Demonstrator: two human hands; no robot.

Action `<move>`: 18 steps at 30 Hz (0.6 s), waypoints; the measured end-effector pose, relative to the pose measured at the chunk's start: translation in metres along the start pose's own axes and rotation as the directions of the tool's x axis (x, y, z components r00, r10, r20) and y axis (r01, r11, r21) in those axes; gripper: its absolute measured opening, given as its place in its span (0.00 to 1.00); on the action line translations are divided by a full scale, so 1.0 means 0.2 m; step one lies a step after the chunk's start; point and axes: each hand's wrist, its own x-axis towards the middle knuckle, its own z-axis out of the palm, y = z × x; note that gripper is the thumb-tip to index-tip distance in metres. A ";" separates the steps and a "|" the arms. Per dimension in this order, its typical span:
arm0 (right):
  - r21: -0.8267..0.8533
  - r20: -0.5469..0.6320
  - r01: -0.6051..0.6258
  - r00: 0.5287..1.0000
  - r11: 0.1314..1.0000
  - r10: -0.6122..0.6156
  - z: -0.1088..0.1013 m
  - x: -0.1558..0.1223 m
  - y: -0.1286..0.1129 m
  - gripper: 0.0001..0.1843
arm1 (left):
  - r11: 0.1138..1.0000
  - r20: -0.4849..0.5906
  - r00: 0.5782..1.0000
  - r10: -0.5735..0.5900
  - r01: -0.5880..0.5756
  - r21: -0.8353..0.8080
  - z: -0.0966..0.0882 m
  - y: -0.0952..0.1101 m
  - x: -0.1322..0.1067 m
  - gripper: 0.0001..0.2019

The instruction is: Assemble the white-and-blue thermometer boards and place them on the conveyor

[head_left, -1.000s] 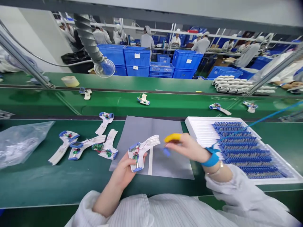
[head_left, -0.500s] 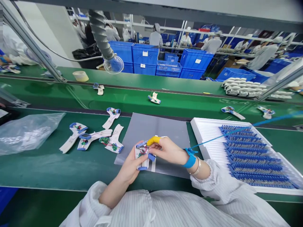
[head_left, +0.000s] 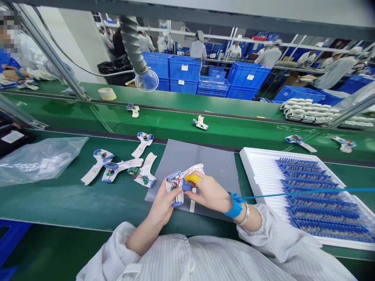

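A gun-shaped white housing (head_left: 175, 186) with exposed wiring is held at lower centre above a grey mat (head_left: 199, 156), cupped firmly by the left hand (head_left: 164, 203). A small blue part (head_left: 186, 187) is pinched against it by the right hand (head_left: 208, 193), a yellow finger cot (head_left: 192, 178) covering one fingertip. A tethered blue wrist strap (head_left: 235, 205) is worn, probably against static.

The left hand (head_left: 164, 205) is closed and turned upward, and the right hand (head_left: 208, 194) is bent inward just beside it, both held in front of the person.
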 end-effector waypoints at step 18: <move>-0.355 0.091 0.210 0.978 0.911 -0.190 0.02 0.03 0.05 0.07 | 1.000 -0.052 0.999 -0.007 0.008 0.023 -0.01 -0.07 0.02 0.25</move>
